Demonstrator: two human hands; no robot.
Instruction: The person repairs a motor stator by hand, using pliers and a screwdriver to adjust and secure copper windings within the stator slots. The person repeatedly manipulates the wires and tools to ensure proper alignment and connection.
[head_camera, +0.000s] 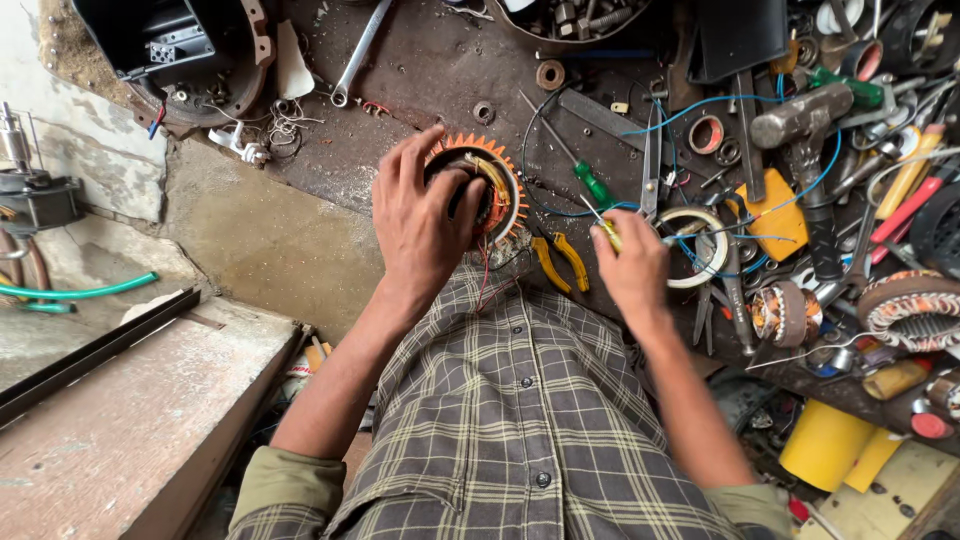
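Head view: the left hand (425, 215) lies over a round motor stator with orange insulation teeth and copper windings (487, 185), fingers curled around its rim and thumb reaching into the bore, steadying it at the near edge of the dark, oil-stained metal workbench (430, 70), just in front of the person's checked shirt. The right hand (632, 265) is closed around a yellow-handled tool with a thin metal tip (603, 226); the fingers are pressed together on the handle, and the tip points toward the stator but stands apart from it. Judged from this, the work is at the stage of tending the windings, with the part held and the tool not yet applied; the next move calls for bringing the tip in to the coil without nicking the thin red and bare leads that hang from the stator toward the shirt. Yellow-handled pliers (560, 262) lie on the bench between the two hands, directly in the tool's path. Near the right hand are a green-handled screwdriver (594, 184), steel scissors (651, 160), a loose blue wire (700, 105) and a heavy steel hammer (805, 150); a second wound stator (912, 310) sits well apart at the right edge.
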